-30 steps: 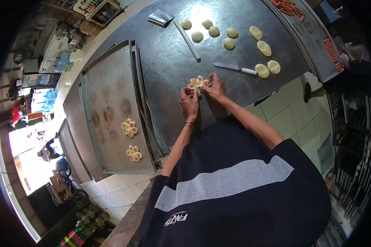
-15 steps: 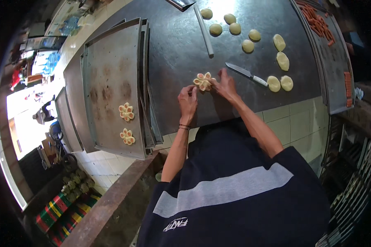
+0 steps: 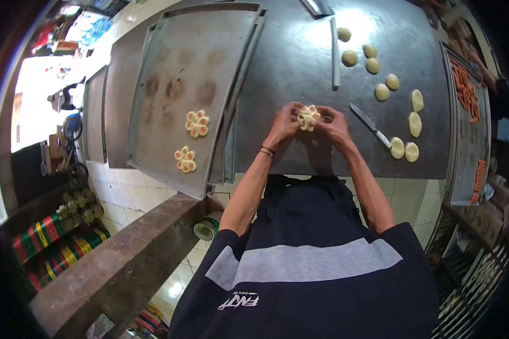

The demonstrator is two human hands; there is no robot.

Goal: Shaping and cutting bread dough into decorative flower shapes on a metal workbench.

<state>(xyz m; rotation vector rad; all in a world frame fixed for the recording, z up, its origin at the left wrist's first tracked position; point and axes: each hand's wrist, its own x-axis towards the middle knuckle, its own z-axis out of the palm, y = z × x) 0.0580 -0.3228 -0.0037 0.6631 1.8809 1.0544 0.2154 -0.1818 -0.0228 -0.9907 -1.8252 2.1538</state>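
Observation:
Both hands meet over a dark worktop (image 3: 300, 56). My left hand (image 3: 284, 122) and my right hand (image 3: 332, 123) pinch a flower-shaped piece of pale dough (image 3: 307, 117) with orange filling between their fingertips. A knife (image 3: 370, 124) with a pale handle lies just right of my right hand. Several round and oval dough pieces (image 3: 404, 148) lie further right and toward the back. Two finished dough flowers (image 3: 197, 123) (image 3: 185, 159) rest on a metal baking tray (image 3: 169, 68) to my left.
A long thin stick (image 3: 335, 52) lies at the back of the worktop. A tray with orange sausage pieces (image 3: 468, 90) stands at the far right. More trays are stacked at the left. Below the counter are white tiles and a brown ledge (image 3: 119, 271).
The view has shifted so the worktop sits more central. Both hands have stayed together on the dough flower, lifting and shaping it.

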